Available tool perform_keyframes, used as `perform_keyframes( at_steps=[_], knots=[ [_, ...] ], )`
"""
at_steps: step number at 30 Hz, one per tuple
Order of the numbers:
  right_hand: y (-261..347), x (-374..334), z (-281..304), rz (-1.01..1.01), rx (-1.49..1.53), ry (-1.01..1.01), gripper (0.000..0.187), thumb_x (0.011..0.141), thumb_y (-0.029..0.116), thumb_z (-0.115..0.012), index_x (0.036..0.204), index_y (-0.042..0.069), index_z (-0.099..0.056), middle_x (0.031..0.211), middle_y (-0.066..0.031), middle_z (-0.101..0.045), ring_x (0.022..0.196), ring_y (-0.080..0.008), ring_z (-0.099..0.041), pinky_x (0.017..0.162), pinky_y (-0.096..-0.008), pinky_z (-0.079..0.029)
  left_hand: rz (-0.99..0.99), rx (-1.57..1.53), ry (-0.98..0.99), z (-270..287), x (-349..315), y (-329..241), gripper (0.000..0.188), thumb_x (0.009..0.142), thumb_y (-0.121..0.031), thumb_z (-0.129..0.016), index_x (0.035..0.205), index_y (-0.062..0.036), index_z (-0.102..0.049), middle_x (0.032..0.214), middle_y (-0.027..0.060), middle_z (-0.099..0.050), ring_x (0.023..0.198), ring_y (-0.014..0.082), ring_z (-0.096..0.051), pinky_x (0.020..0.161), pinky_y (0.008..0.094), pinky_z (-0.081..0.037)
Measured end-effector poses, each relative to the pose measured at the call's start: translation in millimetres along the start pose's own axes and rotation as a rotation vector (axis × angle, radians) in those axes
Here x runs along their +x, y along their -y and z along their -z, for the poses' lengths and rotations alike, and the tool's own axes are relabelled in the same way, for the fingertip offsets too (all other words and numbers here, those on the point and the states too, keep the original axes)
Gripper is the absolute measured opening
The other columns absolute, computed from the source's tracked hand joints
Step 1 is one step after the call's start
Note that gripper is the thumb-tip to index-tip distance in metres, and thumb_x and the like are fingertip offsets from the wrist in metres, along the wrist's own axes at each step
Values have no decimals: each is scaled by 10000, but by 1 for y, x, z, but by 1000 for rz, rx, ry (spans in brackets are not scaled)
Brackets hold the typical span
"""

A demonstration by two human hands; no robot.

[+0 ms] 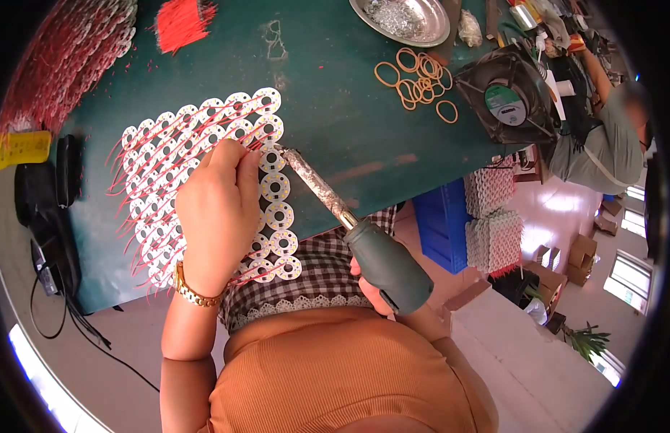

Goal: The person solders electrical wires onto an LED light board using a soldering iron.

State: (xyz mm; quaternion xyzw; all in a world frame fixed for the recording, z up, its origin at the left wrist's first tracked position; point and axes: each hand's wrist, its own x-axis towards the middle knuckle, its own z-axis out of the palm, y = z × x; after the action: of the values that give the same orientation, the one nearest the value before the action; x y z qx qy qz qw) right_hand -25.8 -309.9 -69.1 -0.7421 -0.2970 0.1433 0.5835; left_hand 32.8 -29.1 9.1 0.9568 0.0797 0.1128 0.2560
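A panel of round white LED circuit boards [276,187], each with a hole in its middle, lies on the green table in front of me. Thin red wires [164,130] run slantwise across its rows and stick out past the left side. My left hand [218,202] is over the panel, thumb and fingers pinched on short red wires [255,145] near the right-hand column. In my right hand [373,290] is a soldering iron [387,265] with a dark green handle, largely hiding my fingers. Its tip meets or nearly meets a board beside my left fingertips.
Rubber bands [421,79], a metal bowl of shiny bits [403,20] and a black fan [509,97] occupy the far right. Red wires [182,25] and stacked boards [71,58] lie far left. A blue bin [441,225] stands below the table's right edge; another person [602,148] sits beyond.
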Motion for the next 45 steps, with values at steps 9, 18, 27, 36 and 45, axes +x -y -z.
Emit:
perform_keyframes(
  at_steps=[9, 18, 27, 36, 45],
  knots=[
    [-7, -2, -15, -162, -75, -13, 295, 951, 70, -545, 1222, -35, -593, 882, -77, -646, 746, -199, -628, 627, -306, -536, -61, 103, -12, -2, 2, 2, 206, 928, -175, -654, 807, -57, -536, 713, 122, -617, 569, 328, -598, 489, 412, -442],
    [-3, 5, -29, -11, -313, -196, 349, 729, 194, -765, 1006, 14, -653, 834, -110, -660, 627, -253, -653, 551, -344, -518, -41, 149, -9, -6, 3, 0, 209, 927, -196, -651, 812, -61, -540, 732, 116, -626, 584, 330, -607, 504, 418, -457],
    [2, 0, -38, -294, -171, -245, 372, 728, 229, -781, 993, 1, -655, 774, -92, -655, 614, -233, -651, 550, -335, -505, -70, 161, -26, -5, 3, -1, 210, 917, -200, -659, 819, -57, -540, 737, 117, -630, 607, 318, -623, 512, 415, -470],
    [72, 51, -4, -163, -178, -166, 229, 675, -78, -573, 879, -9, -650, 748, -56, -605, 624, -177, -551, 561, -277, -440, -23, 9, -43, 6, 3, 7, 134, 946, -144, -616, 891, -29, -573, 765, 149, -630, 649, 358, -617, 566, 443, -468],
    [57, 46, -10, 104, -100, -262, 303, 671, -76, -559, 947, 5, -657, 770, -65, -615, 625, -176, -560, 549, -284, -441, 145, -448, -62, 27, -4, -5, 74, 862, -47, -728, 895, 9, -693, 758, 100, -661, 609, 148, -608, 571, 274, -473]
  ],
)
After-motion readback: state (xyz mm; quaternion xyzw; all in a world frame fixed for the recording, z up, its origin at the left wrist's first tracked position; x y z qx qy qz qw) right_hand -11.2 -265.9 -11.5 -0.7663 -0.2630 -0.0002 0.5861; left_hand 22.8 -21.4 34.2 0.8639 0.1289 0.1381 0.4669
